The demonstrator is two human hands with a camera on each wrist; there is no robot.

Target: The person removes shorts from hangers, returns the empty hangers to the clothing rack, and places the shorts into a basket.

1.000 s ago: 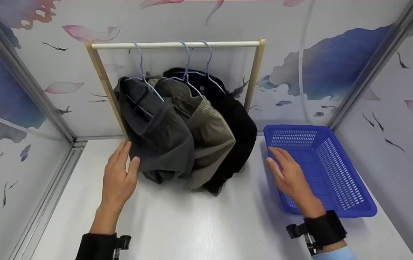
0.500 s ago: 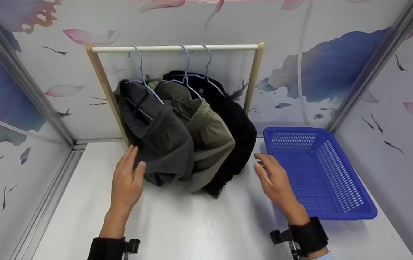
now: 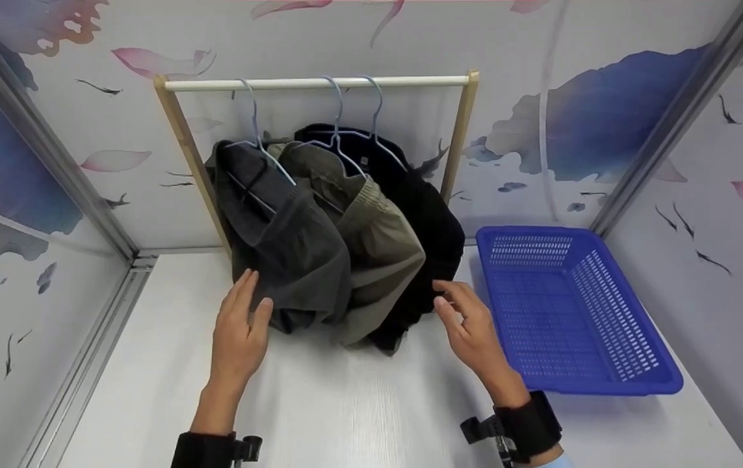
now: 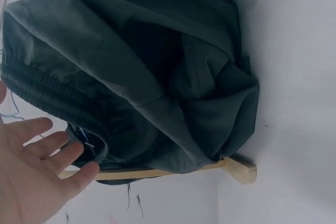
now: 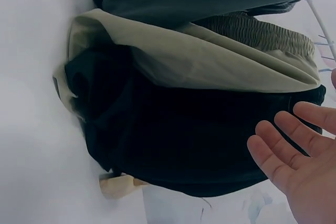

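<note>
- On the white rail [image 3: 410,82], thin blue hangers [image 3: 338,107] hold grey pants [image 3: 296,253] at the left, tan pants [image 3: 378,250] in the middle and black clothes [image 3: 433,221] at the right.
- Near the grey pants, the left hand [image 3: 240,338] has its fingers almost straight and holds nothing.
- Near the black clothes, the right hand [image 3: 472,328] has its fingers loose, a bit bent, and holds nothing.
- On the white table [image 3: 358,416], a blue basket [image 3: 556,325] sits right of the clothes.
</note>
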